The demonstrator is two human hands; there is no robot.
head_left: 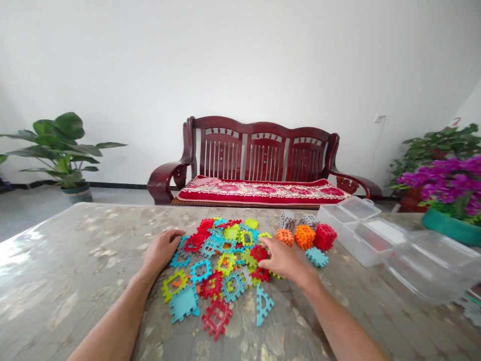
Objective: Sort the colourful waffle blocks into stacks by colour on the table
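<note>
A loose pile of interlocking plastic building tiles in red, blue, lime green and grey covers the middle of the table. My left hand [163,249] rests at the pile's left edge, fingers stretched forward beside a blue tile [180,259]. On the right side, my right hand [283,257] is open, its thumb and forefinger apart around the near edge of a red tile [259,252]; no firm grip shows. Closer to me lie a dark red window tile [217,318], a solid blue square tile [184,303] and a blue triangular tile [263,305].
Right of the pile stand stacked tiles: grey [287,220], orange [304,236], red [325,236], with a blue stack [317,257] in front. Beyond them sits a clear divided plastic box [361,240], its lid [432,265] alongside. A flower pot [451,225] occupies the right edge.
</note>
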